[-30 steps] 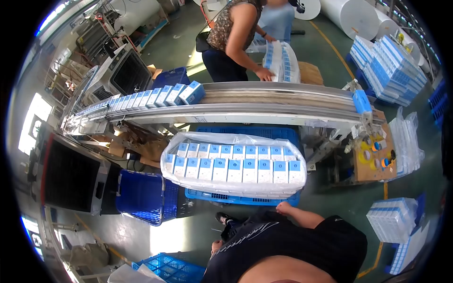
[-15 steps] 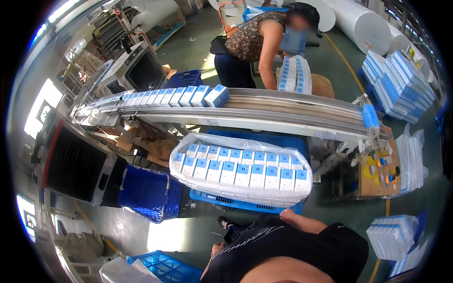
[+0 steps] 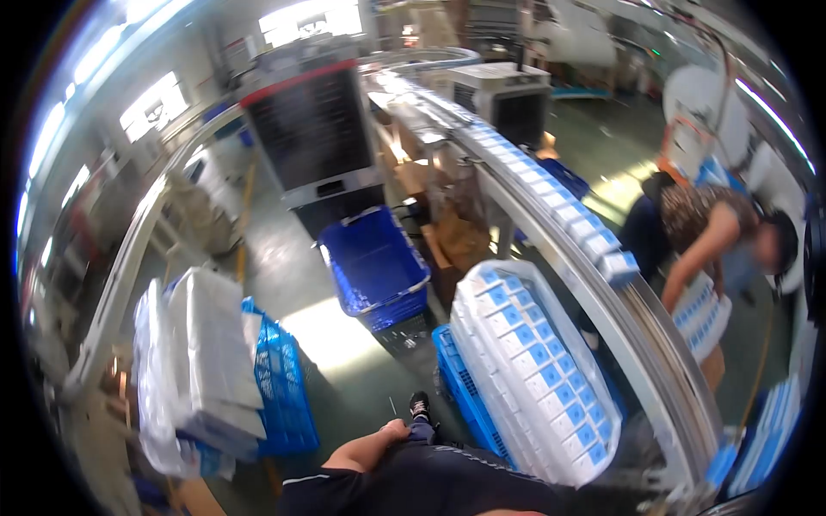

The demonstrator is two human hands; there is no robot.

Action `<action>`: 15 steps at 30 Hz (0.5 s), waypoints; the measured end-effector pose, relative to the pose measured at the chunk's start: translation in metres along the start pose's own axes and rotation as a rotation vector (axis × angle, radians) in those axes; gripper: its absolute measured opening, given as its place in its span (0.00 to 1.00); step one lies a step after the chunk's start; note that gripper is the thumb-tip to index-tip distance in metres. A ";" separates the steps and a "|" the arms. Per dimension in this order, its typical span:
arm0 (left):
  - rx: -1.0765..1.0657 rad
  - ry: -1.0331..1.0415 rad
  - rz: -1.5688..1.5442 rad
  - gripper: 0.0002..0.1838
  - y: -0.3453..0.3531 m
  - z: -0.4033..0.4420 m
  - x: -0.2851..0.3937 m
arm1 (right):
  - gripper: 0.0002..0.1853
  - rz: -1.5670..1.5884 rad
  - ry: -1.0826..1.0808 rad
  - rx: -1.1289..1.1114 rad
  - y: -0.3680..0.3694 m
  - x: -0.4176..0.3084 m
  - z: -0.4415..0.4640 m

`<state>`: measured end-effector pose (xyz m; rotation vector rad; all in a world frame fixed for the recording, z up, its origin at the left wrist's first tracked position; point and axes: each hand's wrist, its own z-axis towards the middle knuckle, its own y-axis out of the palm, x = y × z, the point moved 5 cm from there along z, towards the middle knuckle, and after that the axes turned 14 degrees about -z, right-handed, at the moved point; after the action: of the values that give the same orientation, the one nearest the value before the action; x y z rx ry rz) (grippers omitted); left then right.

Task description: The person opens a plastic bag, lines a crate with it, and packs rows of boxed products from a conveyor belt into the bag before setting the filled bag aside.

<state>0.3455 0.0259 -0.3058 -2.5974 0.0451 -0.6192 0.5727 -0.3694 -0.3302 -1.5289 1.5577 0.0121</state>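
Observation:
My left hand (image 3: 397, 428) hangs beside my thigh, small and blurred, and I cannot make out its fingers or anything in them. My right hand is out of view. Nearest in front of me on the right is a clear plastic bag (image 3: 483, 378) with rows of small white-and-blue boxes (image 3: 542, 359) packed upright in it. The bag rests on a blue plastic crate (image 3: 471, 397); neither is touched by the hand I can see.
A conveyor (image 3: 568, 267) carries a line of similar boxes (image 3: 551, 193). Behind it, a co-worker (image 3: 714, 228) bends over another pack (image 3: 701, 314). An empty dark-blue basket (image 3: 370, 267) stands ahead. White plastic sheets (image 3: 211, 344) and a light-blue crate (image 3: 282, 383) are at left.
My view has swung left, so the bag of boxes and conveyor now sit farther right. My right hand has left the view. The co-worker still bends over the other pack.

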 end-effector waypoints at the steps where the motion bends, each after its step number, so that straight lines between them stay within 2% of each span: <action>1: 0.001 -0.009 -0.027 0.23 -0.001 -0.006 0.003 | 0.13 0.005 0.039 -0.036 -0.006 -0.005 0.007; 8: 0.046 -0.018 -0.078 0.23 -0.001 0.002 -0.007 | 0.13 -0.008 0.132 -0.121 -0.031 -0.033 0.032; 10: -0.023 -0.010 -0.178 0.22 -0.003 0.024 -0.011 | 0.13 -0.009 0.137 -0.128 -0.032 -0.033 0.029; 12: 0.073 0.071 -0.398 0.21 -0.058 -0.018 0.049 | 0.13 -0.018 0.129 -0.130 -0.032 -0.031 0.028; 13: 0.114 0.193 -0.533 0.20 -0.096 -0.043 0.089 | 0.13 -0.025 0.125 -0.133 -0.032 -0.029 0.027; 15: 0.161 0.603 -0.864 0.19 -0.181 -0.120 0.173 | 0.13 -0.038 0.103 -0.137 -0.027 -0.024 0.022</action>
<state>0.4352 0.1112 -0.0574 -2.0920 -0.9214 -1.5959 0.6023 -0.3435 -0.3131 -1.6887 1.6370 0.0188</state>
